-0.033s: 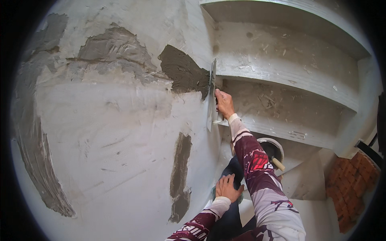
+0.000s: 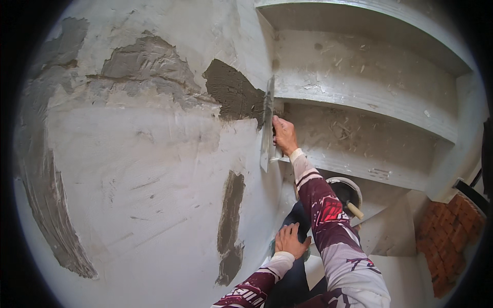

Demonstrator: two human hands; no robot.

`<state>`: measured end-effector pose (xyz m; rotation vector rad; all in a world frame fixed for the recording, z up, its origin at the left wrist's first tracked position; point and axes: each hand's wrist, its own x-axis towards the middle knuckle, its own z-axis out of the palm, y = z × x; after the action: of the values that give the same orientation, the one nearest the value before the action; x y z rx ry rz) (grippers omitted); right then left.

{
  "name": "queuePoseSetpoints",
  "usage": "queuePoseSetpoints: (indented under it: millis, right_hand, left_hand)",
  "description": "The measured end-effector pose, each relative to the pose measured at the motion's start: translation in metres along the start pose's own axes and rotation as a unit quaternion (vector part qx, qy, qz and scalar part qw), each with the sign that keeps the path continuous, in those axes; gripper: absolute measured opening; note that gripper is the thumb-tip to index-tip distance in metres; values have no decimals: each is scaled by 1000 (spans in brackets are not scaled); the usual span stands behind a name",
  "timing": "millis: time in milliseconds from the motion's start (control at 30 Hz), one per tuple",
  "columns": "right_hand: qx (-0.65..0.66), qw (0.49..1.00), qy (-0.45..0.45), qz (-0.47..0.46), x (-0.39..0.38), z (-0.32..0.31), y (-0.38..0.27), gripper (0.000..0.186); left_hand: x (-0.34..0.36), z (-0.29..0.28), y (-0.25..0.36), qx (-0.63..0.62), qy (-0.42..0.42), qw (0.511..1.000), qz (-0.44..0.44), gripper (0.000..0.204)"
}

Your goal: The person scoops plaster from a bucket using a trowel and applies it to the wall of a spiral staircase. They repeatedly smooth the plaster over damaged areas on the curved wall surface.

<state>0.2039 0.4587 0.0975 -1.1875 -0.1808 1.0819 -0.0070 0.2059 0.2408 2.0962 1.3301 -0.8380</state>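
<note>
My right hand is closed round the handle of a plastering trowel. The trowel's long metal blade stands nearly upright, its face against the wall at the right edge of a dark wet mortar patch. Lower down, my left hand rests on my leg with its fingers spread, holding nothing. The pale wall carries older, lighter grey patches at the upper left and a narrow vertical mortar strip left of my left hand.
Dusty stair steps with flakes of debris rise right of the trowel. A bucket stands beyond my right forearm, with a pale wooden handle at its rim. Reddish bricks lie stacked at the far right.
The trowel and my right hand have shifted slightly left and down along the wall. My left hand stays on my leg.
</note>
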Motion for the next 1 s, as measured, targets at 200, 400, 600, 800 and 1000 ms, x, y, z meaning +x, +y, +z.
queuePoseSetpoints:
  millis: [200,400,600,800,1000]
  right_hand:
    - [-3,996,-47,-74,-50,51,-109,49]
    - [29,978,-126,-165,-83,90,-212,45]
    - [117,973,-176,-95,-97,43,-166,45]
    - [106,983,-31,145,-83,-54,-4,41]
    - [58,984,33,163,-56,-64,67,38]
  left_hand:
    - [1,-22,11,-21,2,1000,-9,72]
    - [6,-17,17,89,-49,995,-6,73]
    - [-2,4,6,62,9,998,20,76]
    - [-8,7,9,9,25,1000,15,72]
    - [-12,13,12,27,33,999,24,70]
